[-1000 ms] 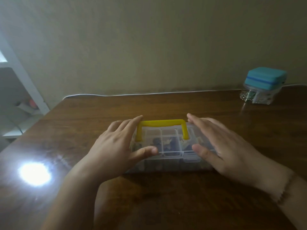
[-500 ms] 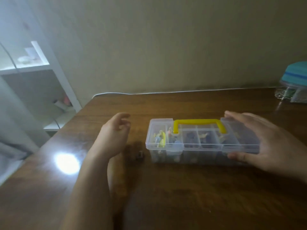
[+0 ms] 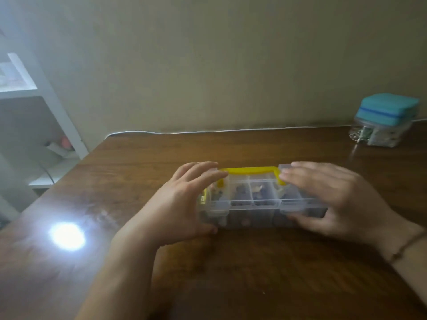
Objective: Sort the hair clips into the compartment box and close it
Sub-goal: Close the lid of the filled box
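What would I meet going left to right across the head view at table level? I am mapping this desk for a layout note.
White shelf unit → light glare on the table → left hand → yellow handle of the clear compartment box → right hand → teal-lidded container.

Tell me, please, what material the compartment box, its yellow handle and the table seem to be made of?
Compartment box: likely clear, glossy hard plastic; the dividers and the clips inside show through lid and walls.
Yellow handle: opaque plastic with a smooth, even colour, probably moulded.
Table: dark brown wood or wood veneer with a polished finish; faint grain shows, and a lamp reflects brightly on it.
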Action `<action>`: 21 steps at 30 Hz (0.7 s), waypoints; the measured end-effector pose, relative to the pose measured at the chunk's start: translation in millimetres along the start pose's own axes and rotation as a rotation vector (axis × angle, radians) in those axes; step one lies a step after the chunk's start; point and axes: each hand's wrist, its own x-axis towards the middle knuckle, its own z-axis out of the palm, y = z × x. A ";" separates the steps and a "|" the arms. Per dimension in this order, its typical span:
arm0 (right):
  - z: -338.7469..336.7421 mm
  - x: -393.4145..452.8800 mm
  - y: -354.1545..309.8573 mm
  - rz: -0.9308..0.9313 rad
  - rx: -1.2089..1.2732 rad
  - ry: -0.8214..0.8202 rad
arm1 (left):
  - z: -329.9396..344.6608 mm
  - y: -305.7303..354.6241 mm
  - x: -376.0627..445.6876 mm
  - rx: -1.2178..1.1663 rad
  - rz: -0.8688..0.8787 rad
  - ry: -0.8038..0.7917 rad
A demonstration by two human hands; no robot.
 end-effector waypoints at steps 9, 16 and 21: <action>12.1 -1.2 2.3 -0.061 -0.095 0.053 | -5.0 7.5 -0.2 0.062 -0.065 -0.112; 23.1 -8.6 -5.2 0.179 0.280 0.119 | -6.4 12.4 7.6 0.131 -0.077 -0.158; 24.7 -10.6 -4.7 0.437 0.401 0.116 | -7.7 15.6 12.5 0.249 -0.047 -0.211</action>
